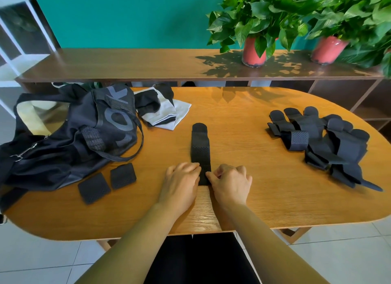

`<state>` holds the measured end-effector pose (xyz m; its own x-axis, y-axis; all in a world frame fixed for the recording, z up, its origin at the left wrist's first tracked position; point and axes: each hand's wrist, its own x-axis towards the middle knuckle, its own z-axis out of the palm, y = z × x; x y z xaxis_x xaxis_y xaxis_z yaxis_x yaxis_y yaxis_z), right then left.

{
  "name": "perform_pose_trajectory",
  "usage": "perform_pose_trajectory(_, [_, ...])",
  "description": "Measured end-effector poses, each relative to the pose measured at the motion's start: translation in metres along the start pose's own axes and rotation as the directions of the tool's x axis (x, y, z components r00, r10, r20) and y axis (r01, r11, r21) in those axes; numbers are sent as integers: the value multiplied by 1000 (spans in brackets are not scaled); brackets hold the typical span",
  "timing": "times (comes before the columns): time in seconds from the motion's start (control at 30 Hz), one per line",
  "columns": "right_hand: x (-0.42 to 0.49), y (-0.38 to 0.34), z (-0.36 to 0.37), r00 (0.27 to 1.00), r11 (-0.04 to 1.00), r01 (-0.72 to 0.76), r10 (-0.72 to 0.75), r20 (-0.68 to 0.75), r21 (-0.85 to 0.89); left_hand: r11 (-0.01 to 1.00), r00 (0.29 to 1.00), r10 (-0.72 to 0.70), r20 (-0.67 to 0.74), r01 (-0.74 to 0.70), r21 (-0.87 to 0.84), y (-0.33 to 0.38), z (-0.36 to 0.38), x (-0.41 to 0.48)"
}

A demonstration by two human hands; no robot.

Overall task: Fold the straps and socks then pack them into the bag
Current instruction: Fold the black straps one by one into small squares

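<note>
A black perforated strap [200,148] lies lengthwise in the middle of the wooden table [264,199], its rounded end pointing away from me. My left hand [182,183] and my right hand [230,183] pinch its near end from either side. Two folded black straps [106,182] sit side by side at the near left. A heap of unfolded black straps [323,144] lies on the right. The black bag [69,135] slumps at the left with its mouth open. Black, white and grey socks [163,110] are piled behind it.
Behind the table runs a long wooden shelf [127,65] carrying two potted plants in red pots [254,51]. A white shelving unit [19,40] stands at the far left. Tiled floor shows below the table's near edge.
</note>
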<state>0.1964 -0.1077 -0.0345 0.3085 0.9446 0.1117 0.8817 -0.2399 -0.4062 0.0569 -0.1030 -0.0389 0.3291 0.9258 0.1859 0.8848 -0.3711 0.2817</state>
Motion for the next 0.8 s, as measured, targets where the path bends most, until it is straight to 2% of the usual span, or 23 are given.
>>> perform_pose_trajectory(0.07, [-2,5,2,996,994,68,-63,-58,88,999,998,27,47,-26,-28,-5,-3,-2])
perform_pose_trajectory(0.13, [-6,14,2,959,945,272,-252,-127,183,997,990,64,122,-57,-60,-9,-10,-2])
perform_pose_trajectory(0.23, [-17,25,-4,811,805,584,-581,-65,102,992,979,104,177,-90,-85,-14,-19,-3])
perform_pose_trajectory(0.33, [-18,33,-9,755,751,655,-655,-30,84,984,978,131,162,-108,-143,-15,-22,-11])
perform_pose_trajectory(0.47, [-24,36,-15,730,718,674,-683,-11,176,979,981,129,146,-102,-176,-13,-22,-23])
perform_pose_trajectory(0.53, [-30,33,-18,748,728,644,-663,3,236,976,988,73,133,-44,-215,-13,-19,-27])
perform_pose_trajectory(0.67, [-28,29,-16,866,797,402,-491,95,450,941,994,-41,103,73,-330,-10,-19,-27])
perform_pose_trajectory(0.8, [-21,24,-6,958,798,133,-255,129,588,919,990,-131,46,138,-368,-3,-19,-23])
